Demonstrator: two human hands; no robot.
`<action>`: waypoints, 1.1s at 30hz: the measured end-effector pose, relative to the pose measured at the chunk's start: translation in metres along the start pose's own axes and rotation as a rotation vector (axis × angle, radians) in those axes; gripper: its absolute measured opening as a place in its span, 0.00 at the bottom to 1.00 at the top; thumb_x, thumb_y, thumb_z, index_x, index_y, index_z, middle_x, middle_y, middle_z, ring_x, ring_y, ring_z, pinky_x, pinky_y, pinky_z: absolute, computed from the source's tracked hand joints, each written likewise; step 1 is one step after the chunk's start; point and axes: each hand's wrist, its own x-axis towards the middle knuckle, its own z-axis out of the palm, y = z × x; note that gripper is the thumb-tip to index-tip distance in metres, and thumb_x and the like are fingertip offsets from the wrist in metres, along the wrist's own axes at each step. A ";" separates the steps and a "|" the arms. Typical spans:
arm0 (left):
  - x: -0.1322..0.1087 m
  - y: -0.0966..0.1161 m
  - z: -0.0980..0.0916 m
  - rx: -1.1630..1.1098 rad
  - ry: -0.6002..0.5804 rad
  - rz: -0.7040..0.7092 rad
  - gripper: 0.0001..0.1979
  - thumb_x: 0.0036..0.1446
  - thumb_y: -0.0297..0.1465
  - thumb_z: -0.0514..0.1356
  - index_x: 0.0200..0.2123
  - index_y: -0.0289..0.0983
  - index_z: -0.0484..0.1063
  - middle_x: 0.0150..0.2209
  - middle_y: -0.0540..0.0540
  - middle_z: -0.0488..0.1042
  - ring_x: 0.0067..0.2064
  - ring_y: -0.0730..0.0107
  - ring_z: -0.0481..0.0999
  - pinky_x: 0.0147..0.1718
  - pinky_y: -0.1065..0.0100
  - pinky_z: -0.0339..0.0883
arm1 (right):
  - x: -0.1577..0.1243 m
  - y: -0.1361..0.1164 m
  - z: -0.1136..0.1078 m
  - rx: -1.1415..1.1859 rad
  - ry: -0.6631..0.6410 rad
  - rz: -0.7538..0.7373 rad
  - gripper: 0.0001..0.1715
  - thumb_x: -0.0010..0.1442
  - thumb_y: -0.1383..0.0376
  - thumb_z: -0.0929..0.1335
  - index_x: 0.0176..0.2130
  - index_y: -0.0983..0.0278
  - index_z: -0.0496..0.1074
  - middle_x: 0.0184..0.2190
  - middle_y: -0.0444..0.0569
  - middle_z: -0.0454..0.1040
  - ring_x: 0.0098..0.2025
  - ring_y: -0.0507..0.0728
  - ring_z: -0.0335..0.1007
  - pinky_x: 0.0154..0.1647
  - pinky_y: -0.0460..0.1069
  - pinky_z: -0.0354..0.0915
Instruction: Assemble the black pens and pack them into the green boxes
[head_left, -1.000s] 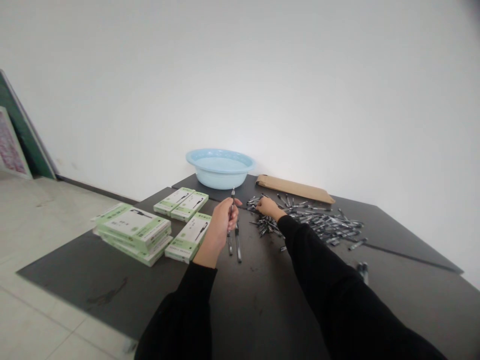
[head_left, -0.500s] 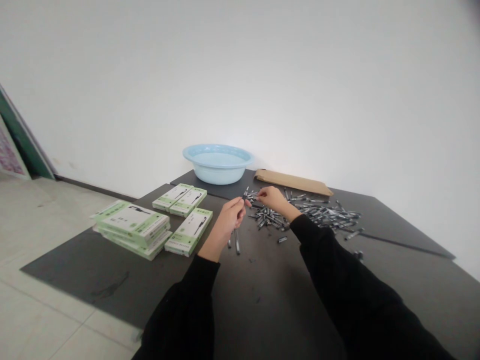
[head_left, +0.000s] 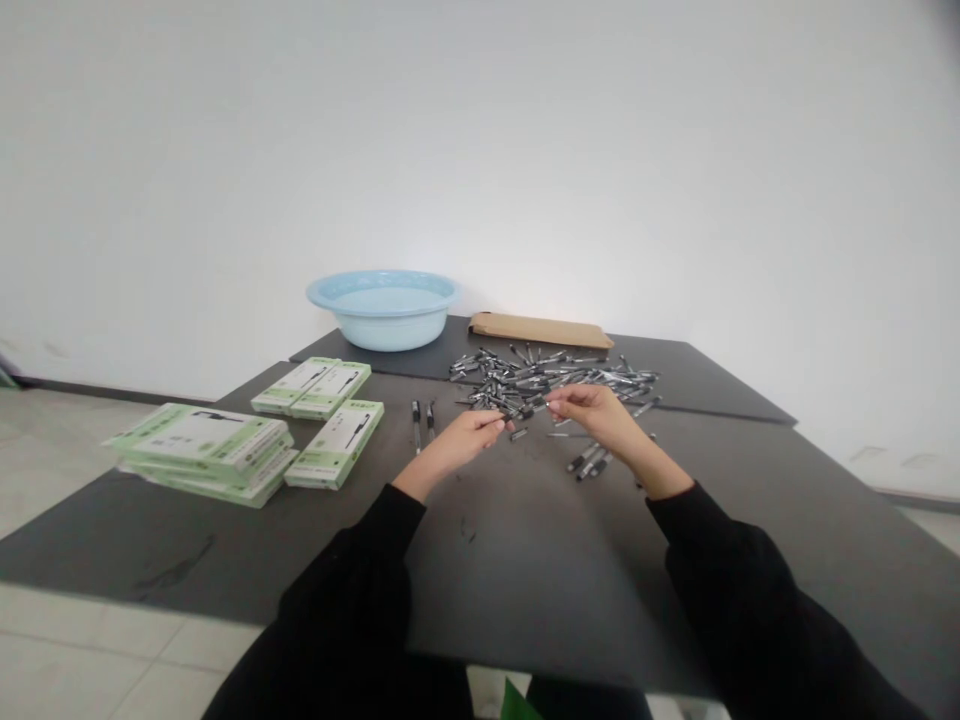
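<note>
In front of the pile, a black-and-clear pen spans the gap between my two hands. My left hand is closed in a pinch on its left end. The fingertips of my right hand are closed at its right end; whether that end is a separate cap or part I cannot make out. Behind them spreads a heap of similar pens and pen parts. Two pens lie side by side left of my left hand. Several more pens lie below my right hand.
Green-and-white pen boxes stand to the left: a stack, a single box and a pair. A light blue basin and a flat piece of brown cardboard sit at the back of the dark table, near the wall.
The view has swung to the right and down. My hands have drawn apart slightly, with the pen now visible between them. Two pens lying beside my left hand show more clearly.
</note>
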 end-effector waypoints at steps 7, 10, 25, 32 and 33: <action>0.000 0.003 0.011 0.025 -0.088 -0.040 0.23 0.60 0.45 0.54 0.45 0.32 0.74 0.21 0.56 0.57 0.21 0.77 0.54 0.21 0.73 0.48 | -0.016 0.015 0.003 0.017 0.008 0.001 0.21 0.47 0.51 0.75 0.33 0.66 0.77 0.24 0.45 0.74 0.27 0.52 0.66 0.32 0.49 0.64; 0.000 0.004 0.013 0.029 -0.110 -0.044 0.23 0.60 0.44 0.54 0.46 0.31 0.74 0.21 0.56 0.57 0.21 0.78 0.54 0.20 0.74 0.47 | -0.018 0.015 0.004 -0.007 -0.013 0.001 0.20 0.49 0.52 0.74 0.33 0.66 0.77 0.24 0.45 0.74 0.27 0.52 0.65 0.31 0.49 0.62; -0.003 0.015 0.020 0.028 -0.125 -0.025 0.17 0.59 0.39 0.56 0.41 0.32 0.77 0.21 0.54 0.60 0.22 0.76 0.56 0.21 0.74 0.50 | -0.021 0.017 0.015 -0.040 -0.071 0.006 0.14 0.51 0.57 0.73 0.33 0.65 0.76 0.27 0.46 0.76 0.28 0.52 0.68 0.32 0.48 0.62; -0.003 0.014 0.019 0.053 -0.133 -0.030 0.17 0.59 0.39 0.56 0.41 0.33 0.77 0.21 0.54 0.60 0.22 0.77 0.56 0.21 0.74 0.49 | -0.022 0.019 0.013 -0.049 -0.080 -0.002 0.14 0.51 0.57 0.73 0.32 0.65 0.77 0.26 0.46 0.76 0.28 0.52 0.66 0.32 0.48 0.62; -0.003 0.014 0.019 0.057 -0.132 -0.030 0.17 0.60 0.39 0.56 0.42 0.32 0.77 0.21 0.54 0.60 0.22 0.77 0.56 0.21 0.74 0.49 | -0.023 0.018 0.011 -0.055 -0.072 0.001 0.14 0.51 0.56 0.73 0.32 0.65 0.77 0.26 0.46 0.76 0.27 0.52 0.66 0.32 0.48 0.62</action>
